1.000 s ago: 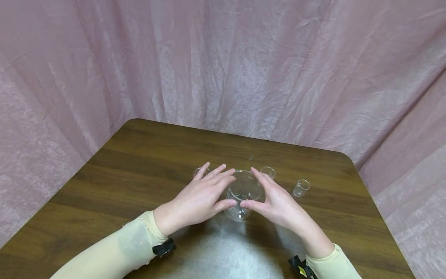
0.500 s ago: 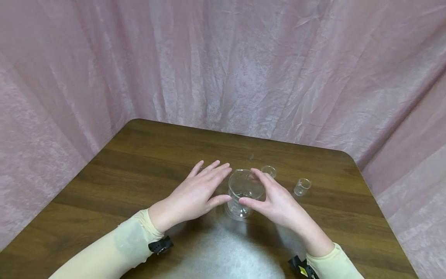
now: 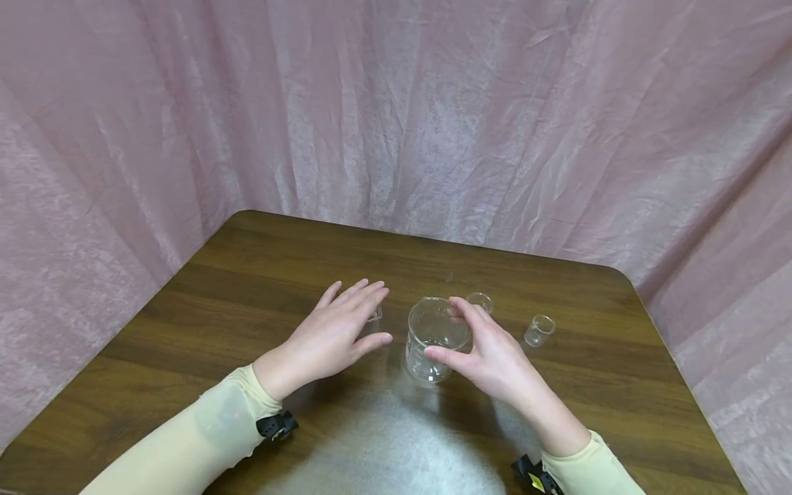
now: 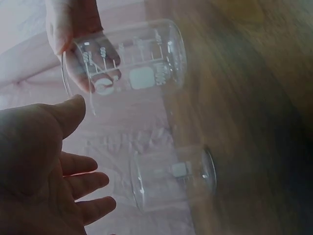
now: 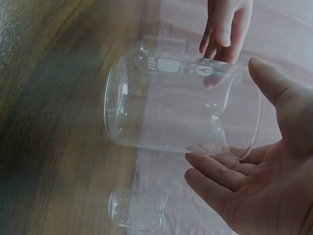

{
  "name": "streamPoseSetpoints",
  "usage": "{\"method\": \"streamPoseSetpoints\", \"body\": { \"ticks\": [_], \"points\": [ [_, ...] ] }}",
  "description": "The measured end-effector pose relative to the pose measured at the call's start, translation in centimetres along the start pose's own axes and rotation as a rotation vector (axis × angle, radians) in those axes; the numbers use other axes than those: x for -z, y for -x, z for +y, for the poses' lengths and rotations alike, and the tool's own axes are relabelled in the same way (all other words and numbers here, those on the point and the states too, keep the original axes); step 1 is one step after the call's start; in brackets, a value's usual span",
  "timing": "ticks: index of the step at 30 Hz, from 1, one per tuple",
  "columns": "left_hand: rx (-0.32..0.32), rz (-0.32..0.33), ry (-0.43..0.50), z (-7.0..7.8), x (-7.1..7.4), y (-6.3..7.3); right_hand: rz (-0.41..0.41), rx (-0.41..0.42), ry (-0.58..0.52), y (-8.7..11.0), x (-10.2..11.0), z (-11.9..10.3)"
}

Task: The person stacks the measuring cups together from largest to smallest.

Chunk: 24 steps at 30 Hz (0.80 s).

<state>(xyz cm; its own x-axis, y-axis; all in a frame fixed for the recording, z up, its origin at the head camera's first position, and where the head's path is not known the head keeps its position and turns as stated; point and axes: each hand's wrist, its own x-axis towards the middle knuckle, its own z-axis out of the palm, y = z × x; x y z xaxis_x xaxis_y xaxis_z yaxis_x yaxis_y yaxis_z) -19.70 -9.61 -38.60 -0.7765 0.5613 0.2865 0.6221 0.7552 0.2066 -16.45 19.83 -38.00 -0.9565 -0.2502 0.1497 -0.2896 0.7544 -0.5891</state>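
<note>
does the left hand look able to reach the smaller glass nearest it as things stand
Probably yes: the left hand holds nothing, its fingers are close to the smaller glass, and nothing visible blocks the way. The right hand curls around the big glass, off to one side.

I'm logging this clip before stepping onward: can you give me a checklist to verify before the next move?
1. Large beaker upright: ok.
2. Right hand curved round its upper part: ok.
3. Firmness of that hold: cannot tell.
4. Left hand apart from the large beaker: ok, a gap shows in the head view.
5. Small beaker beyond the left hand fully visible from the head: not ok, the fingers partly hide it.
</note>
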Motion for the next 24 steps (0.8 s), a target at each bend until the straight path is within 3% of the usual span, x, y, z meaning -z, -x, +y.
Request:
{"method": "streamPoseSetpoints", "body": {
  "ticks": [24],
  "points": [
    [0.126, -0.046, 0.021, -3.5, -1.2, 0.0, 0.031, -0.036, -0.019, 0.0, -0.5, -0.1]
  ]
}}
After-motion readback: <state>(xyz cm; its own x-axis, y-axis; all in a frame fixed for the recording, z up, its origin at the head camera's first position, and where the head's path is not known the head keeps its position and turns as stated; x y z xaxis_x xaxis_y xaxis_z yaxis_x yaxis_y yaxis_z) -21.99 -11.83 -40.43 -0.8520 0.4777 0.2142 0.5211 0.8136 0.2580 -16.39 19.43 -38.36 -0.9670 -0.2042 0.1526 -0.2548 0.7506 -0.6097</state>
